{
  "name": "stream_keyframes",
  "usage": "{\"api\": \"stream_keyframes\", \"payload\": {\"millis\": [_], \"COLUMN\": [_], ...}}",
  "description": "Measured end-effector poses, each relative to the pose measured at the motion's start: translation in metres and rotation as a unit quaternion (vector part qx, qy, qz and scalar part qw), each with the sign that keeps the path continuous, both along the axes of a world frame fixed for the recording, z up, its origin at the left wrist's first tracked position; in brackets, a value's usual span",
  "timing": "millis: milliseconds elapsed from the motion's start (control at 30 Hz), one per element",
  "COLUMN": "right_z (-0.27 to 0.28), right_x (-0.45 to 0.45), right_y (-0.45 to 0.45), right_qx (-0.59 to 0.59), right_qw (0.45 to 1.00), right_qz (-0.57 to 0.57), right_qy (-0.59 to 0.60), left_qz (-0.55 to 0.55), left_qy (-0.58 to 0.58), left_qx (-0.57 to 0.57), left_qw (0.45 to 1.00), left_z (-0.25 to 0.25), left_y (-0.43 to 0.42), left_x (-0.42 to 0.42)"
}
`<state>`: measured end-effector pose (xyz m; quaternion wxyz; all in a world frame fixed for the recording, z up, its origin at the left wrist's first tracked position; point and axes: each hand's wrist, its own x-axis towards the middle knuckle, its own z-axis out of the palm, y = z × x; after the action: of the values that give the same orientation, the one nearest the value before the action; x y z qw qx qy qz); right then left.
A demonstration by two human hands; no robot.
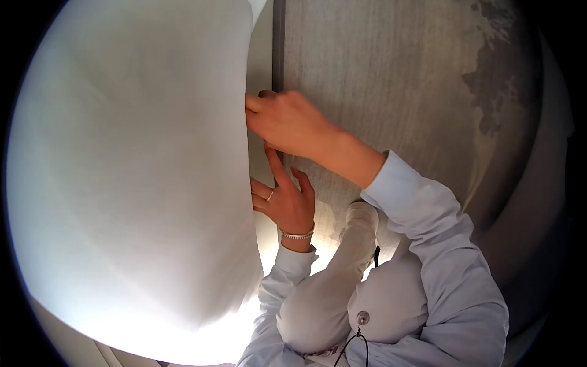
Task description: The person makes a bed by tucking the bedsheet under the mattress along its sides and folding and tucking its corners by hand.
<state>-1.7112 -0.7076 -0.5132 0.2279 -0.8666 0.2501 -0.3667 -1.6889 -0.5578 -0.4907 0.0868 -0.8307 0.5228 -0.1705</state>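
Observation:
A large white sheet (147,159) fills the left side of the head view, its smooth edge running from top to bottom. At this edge is my right hand (290,122), its fingers curled and partly hidden behind the sheet. Just below it is my left hand (290,205), with a ring and a bracelet. Its index finger stretches upward toward the right hand and its thumb stands apart. The other left fingers reach to the sheet's edge, where their tips are hidden.
A pale panel (261,58) with a dark strip (279,43) runs beside the sheet. Right of it lies a grey streaked floor (373,67) with darker patches. My bent legs (385,300) and a shoe (362,212) are close below. A cord with a round metal piece (363,317) hangs over one knee.

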Motion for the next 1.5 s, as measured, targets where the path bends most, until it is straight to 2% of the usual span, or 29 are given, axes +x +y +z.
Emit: {"api": "stream_keyframes", "payload": {"millis": [100, 200, 333, 400, 467, 533, 567, 600, 700, 767, 900, 1000, 1067, 1200, 1233, 1300, 1333, 1367, 1500], "right_z": [0.005, 0.020, 0.015, 0.012, -0.001, -0.016, -0.015, -0.012, -0.002, -0.002, -0.005, -0.002, 0.002, 0.003, -0.001, -0.008, -0.008, -0.004, 0.004], "right_x": [0.001, -0.006, -0.018, -0.037, -0.053, -0.049, -0.051, -0.051, -0.043, -0.036, -0.032, -0.029, -0.030, -0.020, -0.016, -0.008, -0.006, -0.005, -0.026], "right_y": [0.014, 0.018, 0.031, 0.041, 0.048, 0.049, 0.044, 0.037, -0.001, -0.020, -0.033, -0.030, -0.037, -0.031, -0.032, -0.034, -0.038, -0.042, -0.045], "right_qx": [-0.008, 0.029, 0.078, 0.100, 0.219, 0.231, 0.239, 0.240, 0.198, 0.044, 0.028, 0.078, 0.053, 0.067, 0.071, 0.064, 0.064, 0.075, 0.069], "right_qw": [0.999, 0.999, 0.996, 0.994, 0.973, 0.970, 0.968, 0.967, 0.973, 0.990, 0.988, 0.986, 0.994, 0.994, 0.994, 0.996, 0.991, 0.990, 0.993], "right_qz": [0.006, 0.018, 0.026, 0.027, 0.041, 0.033, 0.020, 0.020, -0.019, -0.002, 0.055, 0.077, 0.058, -0.023, -0.011, -0.056, -0.057, -0.050, -0.056], "right_qy": [0.034, -0.033, 0.025, 0.031, -0.059, -0.061, -0.076, -0.078, -0.119, -0.132, -0.143, -0.124, -0.075, -0.087, -0.088, -0.040, -0.098, -0.106, -0.079], "left_qz": [0.030, 0.038, 0.003, 0.034, 0.001, -0.018, -0.023, -0.034, -0.042, -0.032, -0.011, -0.020, -0.020, 0.000, 0.012, -0.010, -0.002, -0.017, -0.025], "left_qy": [0.007, -0.010, -0.046, 0.028, 0.038, 0.048, 0.017, -0.015, 0.000, 0.013, 0.007, -0.005, -0.013, -0.006, -0.008, 0.006, -0.005, -0.010, -0.032], "left_qx": [-0.001, -0.011, -0.024, 0.009, -0.018, -0.028, -0.037, -0.050, -0.065, -0.063, -0.054, -0.059, -0.054, -0.028, -0.026, -0.025, -0.019, -0.014, -0.006], "left_qw": [1.000, 0.999, 0.999, 0.999, 0.999, 0.998, 0.999, 0.998, 0.997, 0.997, 0.998, 0.998, 0.998, 1.000, 1.000, 1.000, 1.000, 1.000, 0.999], "left_z": [-0.002, -0.006, -0.020, -0.017, -0.015, -0.015, -0.012, -0.009, -0.007, -0.010, -0.013, -0.013, -0.009, -0.007, -0.011, -0.015, -0.010, -0.005, -0.005], "left_y": [0.010, 0.020, 0.031, 0.033, 0.024, 0.029, 0.021, 0.019, 0.019, 0.019, 0.019, 0.018, 0.016, 0.016, 0.018, 0.024, 0.021, 0.015, 0.012], "left_x": [0.000, 0.009, 0.018, 0.015, 0.012, 0.014, 0.010, 0.007, 0.004, 0.005, 0.007, 0.006, 0.003, 0.002, 0.003, 0.008, 0.008, 0.006, 0.000]}}
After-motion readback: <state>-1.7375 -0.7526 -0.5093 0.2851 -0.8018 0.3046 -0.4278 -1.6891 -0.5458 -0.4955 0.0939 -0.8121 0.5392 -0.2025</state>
